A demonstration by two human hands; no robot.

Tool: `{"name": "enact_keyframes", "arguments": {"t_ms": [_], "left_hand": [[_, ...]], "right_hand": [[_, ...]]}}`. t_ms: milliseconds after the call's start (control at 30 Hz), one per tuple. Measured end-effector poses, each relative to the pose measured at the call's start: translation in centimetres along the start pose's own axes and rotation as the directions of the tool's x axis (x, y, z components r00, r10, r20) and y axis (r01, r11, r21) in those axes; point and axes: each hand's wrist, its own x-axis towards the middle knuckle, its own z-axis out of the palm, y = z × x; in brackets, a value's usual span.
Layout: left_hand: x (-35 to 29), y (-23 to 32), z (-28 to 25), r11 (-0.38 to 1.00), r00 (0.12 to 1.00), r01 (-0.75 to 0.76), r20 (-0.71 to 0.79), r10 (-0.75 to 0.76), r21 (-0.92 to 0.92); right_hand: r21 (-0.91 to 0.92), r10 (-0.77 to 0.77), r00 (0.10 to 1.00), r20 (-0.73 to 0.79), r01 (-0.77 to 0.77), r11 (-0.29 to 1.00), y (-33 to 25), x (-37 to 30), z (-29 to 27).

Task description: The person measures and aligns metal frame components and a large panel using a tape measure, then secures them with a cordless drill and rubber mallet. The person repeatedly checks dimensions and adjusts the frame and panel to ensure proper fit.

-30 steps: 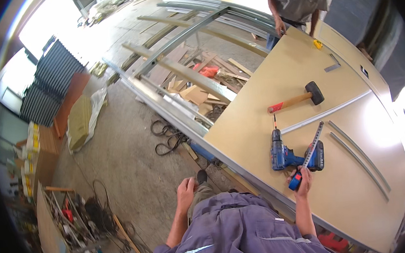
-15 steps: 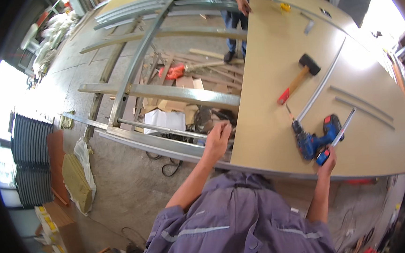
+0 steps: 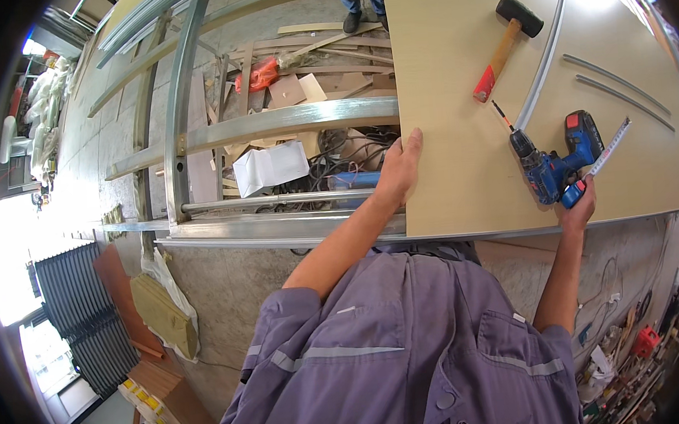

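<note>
A beige panel [image 3: 463,180] lies across the right part of a metal frame [image 3: 270,122]. My left hand [image 3: 402,168] is closed at the panel's left edge, with the fingertips just over its surface. My right hand [image 3: 579,208] grips a blue tape measure [image 3: 573,192] near the panel's front edge. A short length of its blade [image 3: 610,146] sticks out toward the far right. Just left of the tape measure lies a blue cordless drill [image 3: 541,173] with a long bit. Farther back rests a black-headed mallet [image 3: 507,46] with a wood and red handle.
A long metal strip [image 3: 545,56] and two short grey strips [image 3: 622,94] lie on the panel. Beneath the frame are a white sheet [image 3: 271,168], cables, wood offcuts and a red bag [image 3: 257,74]. A co-worker's legs [image 3: 352,6] stand beyond. Wrapped yellowish slabs [image 3: 161,311] lie on the floor at left.
My left hand has moved from over the frame's opening to the panel's left edge. My right hand still holds the tape measure beside the drill. The co-worker's hands have left the view.
</note>
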Motion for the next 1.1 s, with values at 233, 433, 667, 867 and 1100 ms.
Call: {"name": "enact_keyframes", "arguments": {"t_ms": [233, 433, 667, 867, 1100], "left_hand": [[0.8, -1.0, -1.4, 0.951, 0.985, -0.171, 0.021, 0.172, 0.257], [-0.3, 0.3, -0.2, 0.856, 0.957, -0.206, -0.086, 0.279, 0.474], [0.1, 0.4, -0.3, 0.848, 0.957, -0.199, -0.088, 0.276, 0.491], [0.4, 0.3, -0.6, 0.798, 0.946, -0.230, -0.063, 0.317, 0.558], [0.3, 0.0, -0.4, 0.836, 0.953, -0.214, -0.079, 0.292, 0.506]], "right_hand": [[0.021, 0.055, 0.998, -0.017, -0.055, 0.998, -0.3, 0.2, 0.1], [0.010, 0.033, 0.996, -0.082, -0.032, 0.999, 0.0, 0.2, -0.2], [-0.156, -0.106, 0.992, 0.074, 0.117, 0.981, 1.5, 2.0, -3.4], [-0.588, -0.430, 0.852, 0.297, 0.519, 0.621, 1.4, 0.8, -3.1], [-0.654, -0.456, 0.804, 0.381, 0.583, 0.482, 0.9, 0.2, -2.5]]}}
